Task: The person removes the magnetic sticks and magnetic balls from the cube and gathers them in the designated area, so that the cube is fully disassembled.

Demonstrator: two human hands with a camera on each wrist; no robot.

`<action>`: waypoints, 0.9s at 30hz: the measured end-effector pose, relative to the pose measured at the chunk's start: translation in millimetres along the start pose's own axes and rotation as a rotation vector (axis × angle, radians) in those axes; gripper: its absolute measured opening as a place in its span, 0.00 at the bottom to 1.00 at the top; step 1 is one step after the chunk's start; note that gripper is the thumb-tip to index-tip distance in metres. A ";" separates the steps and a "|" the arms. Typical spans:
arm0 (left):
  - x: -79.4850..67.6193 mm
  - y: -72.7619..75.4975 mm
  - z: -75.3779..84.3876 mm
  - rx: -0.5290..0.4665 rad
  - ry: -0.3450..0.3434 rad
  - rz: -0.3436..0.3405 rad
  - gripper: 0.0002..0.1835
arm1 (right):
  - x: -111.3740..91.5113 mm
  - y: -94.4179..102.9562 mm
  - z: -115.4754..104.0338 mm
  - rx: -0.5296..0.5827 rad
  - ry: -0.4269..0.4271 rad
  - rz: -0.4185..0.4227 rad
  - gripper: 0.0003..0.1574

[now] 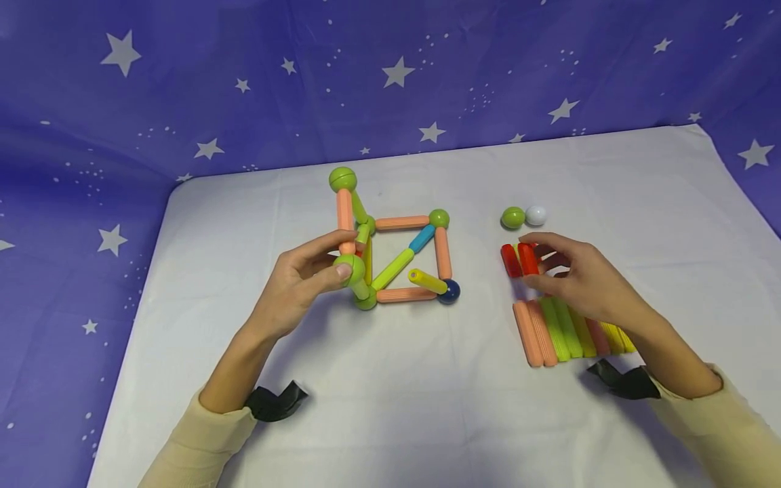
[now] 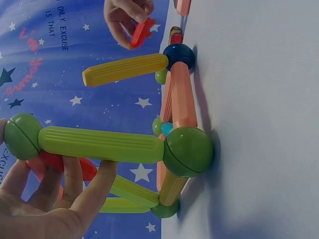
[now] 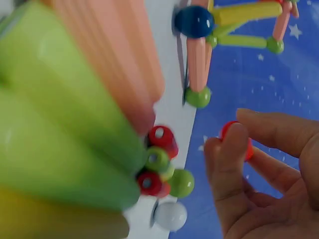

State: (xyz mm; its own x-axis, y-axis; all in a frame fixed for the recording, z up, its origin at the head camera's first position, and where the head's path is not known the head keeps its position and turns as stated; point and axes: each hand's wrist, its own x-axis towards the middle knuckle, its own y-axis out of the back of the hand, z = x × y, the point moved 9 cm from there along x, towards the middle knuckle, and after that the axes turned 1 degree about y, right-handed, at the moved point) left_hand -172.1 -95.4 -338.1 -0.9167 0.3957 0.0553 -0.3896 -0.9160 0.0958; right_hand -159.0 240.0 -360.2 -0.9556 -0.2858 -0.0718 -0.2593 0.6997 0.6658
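A frame of building sticks and balls stands left of centre, with a square base of pink sticks (image 1: 403, 222) and a blue-and-lime diagonal (image 1: 393, 270). From its dark blue ball (image 1: 451, 291) a yellow stick (image 1: 428, 280) rises at a slant, its upper end free. My left hand (image 1: 293, 285) grips the frame's raised left side, thumb on a green ball (image 1: 349, 269), fingers behind the upper pink stick (image 1: 344, 211). A red stick (image 2: 88, 169) shows by those fingers. My right hand (image 1: 576, 274) pinches a short red stick (image 1: 527, 259) between thumb and fingers, lifted off the table.
Below the right hand lies a row of long pink, lime and yellow sticks (image 1: 558, 329). Another short red stick (image 1: 511, 261) lies beside the pinched one. A loose green ball (image 1: 513, 217) and a white ball (image 1: 535, 215) sit behind. A starry blue cloth (image 1: 390, 74) hangs past the table.
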 end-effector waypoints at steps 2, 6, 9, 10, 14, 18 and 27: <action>0.1 0.0 0.1 0.001 0.001 0.000 0.25 | -0.2 2.7 9.7 -0.003 -0.031 -0.019 0.34; 0.0 -0.1 -0.2 0.001 0.004 0.000 0.26 | 0.1 7.1 26.4 -0.032 -0.089 -0.044 0.35; 0.0 -0.5 -0.4 0.000 0.004 0.001 0.26 | 1.7 10.2 34.9 -0.081 -0.114 -0.045 0.35; 0.0 -0.8 -0.3 -0.002 0.002 0.000 0.26 | 2.6 11.1 36.9 -0.105 -0.115 -0.043 0.35; 0.0 -1.2 -0.6 -0.010 0.000 -0.001 0.26 | 6.1 13.3 43.0 -0.186 -0.122 -0.037 0.35; -0.4 -0.8 -0.8 -0.010 0.002 0.002 0.26 | 10.6 13.5 47.8 -0.211 -0.131 -0.048 0.36; -0.5 -0.9 -0.5 -0.015 0.001 0.003 0.26 | 20.2 10.3 59.3 -0.202 -0.185 -0.103 0.38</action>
State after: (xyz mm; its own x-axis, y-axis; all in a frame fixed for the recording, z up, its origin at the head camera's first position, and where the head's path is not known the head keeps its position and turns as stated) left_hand -171.3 -94.8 -338.7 -0.9181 0.3926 0.0549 -0.3878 -0.9182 0.0809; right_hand -189.3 280.4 -398.9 -0.9398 -0.2114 -0.2686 -0.3409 0.5230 0.7811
